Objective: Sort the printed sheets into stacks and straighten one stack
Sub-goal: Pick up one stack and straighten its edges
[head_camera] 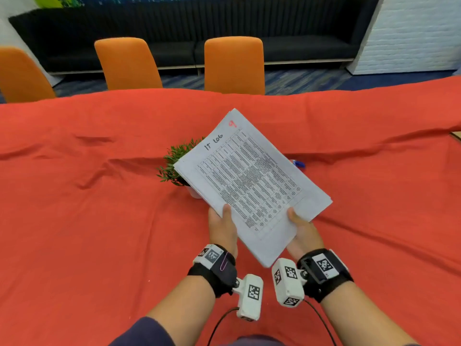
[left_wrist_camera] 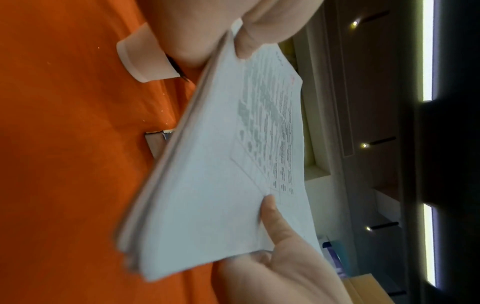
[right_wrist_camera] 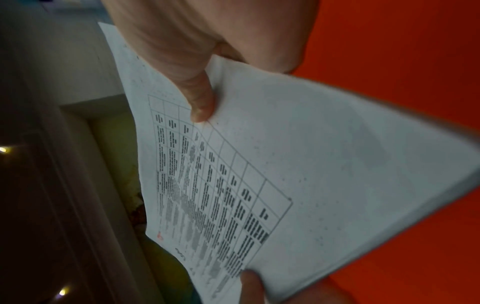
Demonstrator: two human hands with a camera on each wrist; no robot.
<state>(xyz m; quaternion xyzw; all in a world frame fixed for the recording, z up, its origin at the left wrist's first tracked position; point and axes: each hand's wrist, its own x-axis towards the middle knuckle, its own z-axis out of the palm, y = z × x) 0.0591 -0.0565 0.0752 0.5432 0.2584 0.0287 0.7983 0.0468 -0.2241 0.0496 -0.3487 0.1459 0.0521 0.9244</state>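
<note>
A stack of printed sheets [head_camera: 252,181] hangs tilted above the red tablecloth [head_camera: 99,208]. Its top sheet shows a dense table, the handwritten words "IT LOG" and a red mark. My left hand [head_camera: 224,221] grips the near left edge, thumb on top. My right hand [head_camera: 296,223] grips the near right edge the same way. In the left wrist view the stack [left_wrist_camera: 207,185] shows slightly uneven layered edges under my left hand [left_wrist_camera: 259,26]. In the right wrist view my right hand [right_wrist_camera: 194,51] has its thumb on the stack [right_wrist_camera: 311,164].
A small green plant [head_camera: 177,161] in a white pot [left_wrist_camera: 145,57] stands just behind the stack. A blue object [head_camera: 299,164] peeks out at the stack's right. Orange chairs [head_camera: 234,63] line the far table edge. A purple paperclip [head_camera: 223,262] sits on my left wrist strap.
</note>
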